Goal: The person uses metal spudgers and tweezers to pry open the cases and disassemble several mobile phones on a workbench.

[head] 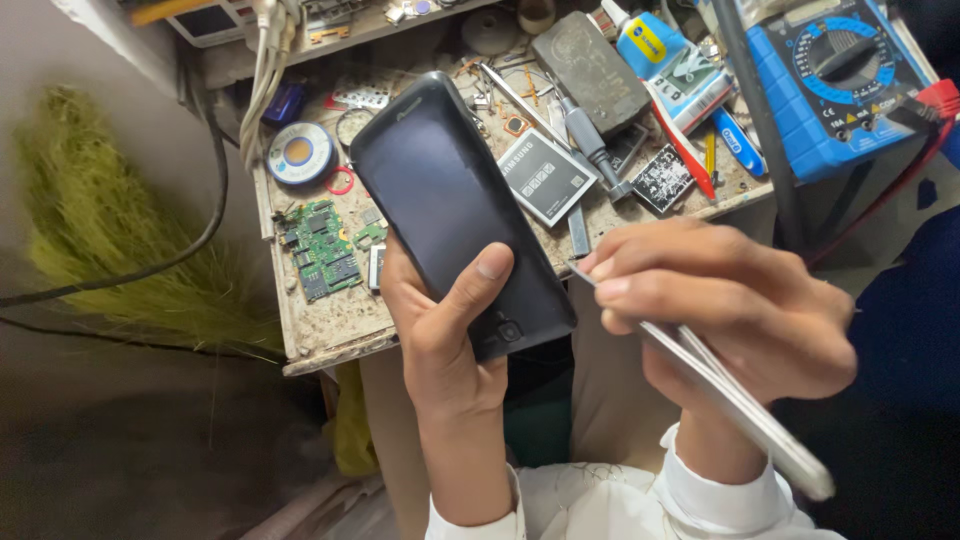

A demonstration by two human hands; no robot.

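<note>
Phone (455, 205), dark and glossy, sits tilted in the left hand (445, 330), thumb pressed across its lower face, above the cluttered workbench (330, 320). Just beside its edge, the right hand (730, 310) pinches metal tweezers (720, 385) closed between the fingers. A green circuit board (320, 250) and a battery (545, 175) lie on the bench.

The dark phone (450, 200) is showing a smooth, glossy plastic-looking back, and the tweezers (720, 385) are showing bright polished metal. The bench (330, 325) surface is appearing rough, worn and stained, while the multimeter (825, 85) casing is showing matt blue plastic.
</note>
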